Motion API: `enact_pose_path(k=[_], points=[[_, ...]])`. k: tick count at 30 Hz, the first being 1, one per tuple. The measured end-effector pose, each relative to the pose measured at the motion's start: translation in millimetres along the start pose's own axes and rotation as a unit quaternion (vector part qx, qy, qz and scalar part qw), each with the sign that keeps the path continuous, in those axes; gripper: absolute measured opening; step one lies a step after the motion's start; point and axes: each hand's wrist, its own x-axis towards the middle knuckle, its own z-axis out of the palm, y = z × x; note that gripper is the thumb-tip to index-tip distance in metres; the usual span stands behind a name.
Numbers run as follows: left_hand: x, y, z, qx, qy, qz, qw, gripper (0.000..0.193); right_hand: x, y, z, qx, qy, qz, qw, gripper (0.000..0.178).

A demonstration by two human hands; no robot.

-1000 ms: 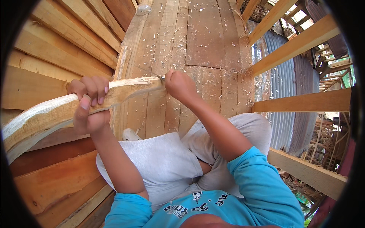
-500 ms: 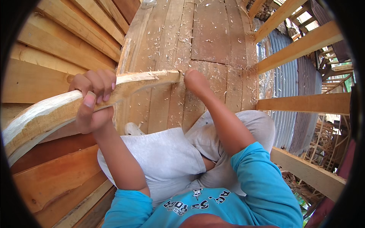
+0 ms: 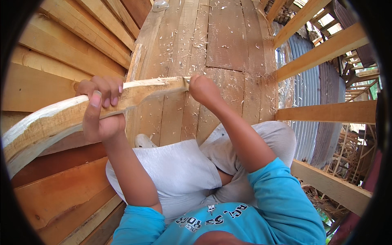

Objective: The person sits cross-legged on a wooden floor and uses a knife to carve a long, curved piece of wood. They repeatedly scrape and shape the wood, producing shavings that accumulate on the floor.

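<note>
Plank floor [image 3: 163, 122], boards running away from the seated person; a redder-brown panel [image 3: 226, 36] is set among them. Pale curled wood shavings [image 3: 224, 46] lie scattered over both. Plank wall [image 3: 49, 85] at left, light and honey-toned boards, darker reddish ones lower down. Open side at right: squared timber rails [image 3: 326, 111], and beyond them ridged corrugated sheets [image 3: 300, 94], some grey-blue, some brownish

Curved wooden piece [image 3: 65, 118] reaches from the left rim of the view across in front of the person, its narrower end above the floor near the right hand. Upper face pale and rough-hewn, side face tan with visible grain; a hollowed curve under the narrow end

Left hand [image 3: 93, 112] wrapped firmly round the piece, fingers over the top, thumb against the near side. Right hand [image 3: 203, 87] closed in a fist on a small dark tool [image 3: 187, 82], mostly hidden, its visible part at the narrow end

Clear plastic container [image 3: 160, 5] on the floor at the upper edge; contents too small to make out
</note>
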Motion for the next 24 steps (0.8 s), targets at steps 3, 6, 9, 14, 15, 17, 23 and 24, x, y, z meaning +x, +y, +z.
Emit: enact_pose_path(k=[3, 6, 9, 14, 15, 17, 23, 24], points=[[3.7, -2.9, 5.5, -0.002, 0.011, 0.000, 1.000, 0.016, 29.1, 44.2, 20.9, 0.006, 0.032, -0.012, 0.999, 0.034], [-2.0, 1.8, -8.3, -0.009, 0.003, -0.007, 1.000, 0.016, -1.9, -14.3, -3.7, 0.031, 0.036, -0.024, 0.999, 0.032], [0.7, -2.6, 4.3, -0.005, 0.004, -0.003, 1.000, 0.016, 13.2, 35.7, 15.2, 0.017, 0.028, 0.020, 0.999, 0.033], [-0.6, 0.7, -5.7, -0.013, -0.003, -0.006, 1.000, 0.017, -1.9, -10.7, -5.1, 0.001, 0.009, -0.011, 1.000, 0.033], [-2.7, 1.0, -4.5, -0.011, 0.007, -0.008, 1.000, 0.017, -6.2, -13.3, -3.0, 0.036, 0.004, 0.022, 0.999, 0.033], [0.1, -1.2, 7.0, -0.004, 0.020, -0.008, 1.000, 0.017, 22.9, 37.4, 16.4, -0.015, 0.004, -0.014, 1.000, 0.033], [-2.9, 0.0, -0.1, -0.009, -0.002, -0.006, 1.000, 0.017, 19.6, 25.5, 14.8, -0.019, -0.001, -0.016, 1.000, 0.034], [-3.5, -1.1, 3.0, -0.008, 0.007, -0.008, 1.000, 0.017, 22.4, 38.4, 19.4, 0.017, -0.004, 0.039, 0.999, 0.034]])
